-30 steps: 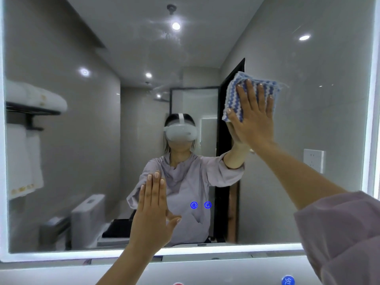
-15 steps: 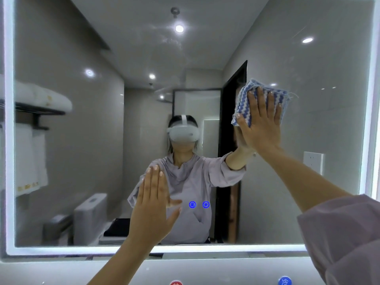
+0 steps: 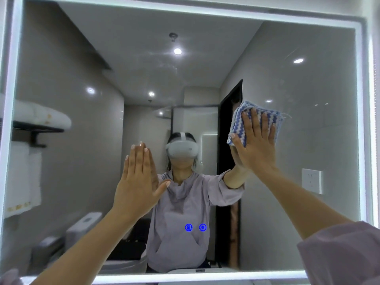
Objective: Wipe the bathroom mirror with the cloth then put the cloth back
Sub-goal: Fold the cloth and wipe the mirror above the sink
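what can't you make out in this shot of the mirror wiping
- Head view: the cloth in its middle, covered by the right hand pressing it on the mirror.
- Head view: whether the left hand touches the mirror; its back hides the palm.
- Head view: where the cloth belongs; the bottom edge cuts off everything below the mirror.
- Head view: the two blue icons, too small to read.

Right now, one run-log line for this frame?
phase: wipe mirror | right hand: flat, presses cloth on mirror, right of centre | left hand: open, empty | cloth return: not done
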The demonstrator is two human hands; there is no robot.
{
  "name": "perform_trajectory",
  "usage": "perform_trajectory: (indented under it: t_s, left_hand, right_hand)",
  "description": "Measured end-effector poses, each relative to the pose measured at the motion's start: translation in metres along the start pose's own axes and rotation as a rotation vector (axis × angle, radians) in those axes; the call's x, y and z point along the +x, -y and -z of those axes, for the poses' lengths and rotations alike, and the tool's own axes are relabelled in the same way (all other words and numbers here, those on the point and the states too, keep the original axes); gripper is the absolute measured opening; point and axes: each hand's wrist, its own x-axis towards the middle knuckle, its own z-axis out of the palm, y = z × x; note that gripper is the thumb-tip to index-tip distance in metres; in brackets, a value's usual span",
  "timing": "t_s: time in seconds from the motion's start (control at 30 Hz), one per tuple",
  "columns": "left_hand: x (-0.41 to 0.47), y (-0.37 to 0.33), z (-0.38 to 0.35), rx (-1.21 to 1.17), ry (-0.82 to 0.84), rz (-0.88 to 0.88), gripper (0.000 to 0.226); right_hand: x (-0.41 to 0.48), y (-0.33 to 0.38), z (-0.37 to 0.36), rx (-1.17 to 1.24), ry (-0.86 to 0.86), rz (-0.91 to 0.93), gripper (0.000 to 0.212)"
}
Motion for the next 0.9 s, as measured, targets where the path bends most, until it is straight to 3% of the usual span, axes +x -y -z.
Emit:
perform_trajectory:
  t_s: [0.57,0.9]
  left_hand:
    - [0.006,0.012,-0.014,-0.157,-0.008,-0.048,0.101]
    - [0.006,0.013,-0.018,-0.173,-0.026,-0.048,0.101]
  right_hand:
    - [0.002,0.014,-0.001,-0.011,-0.033,-0.009,0.073]
    - [0.03,0.122,0.002,0.015,-0.001,0.201,0.069]
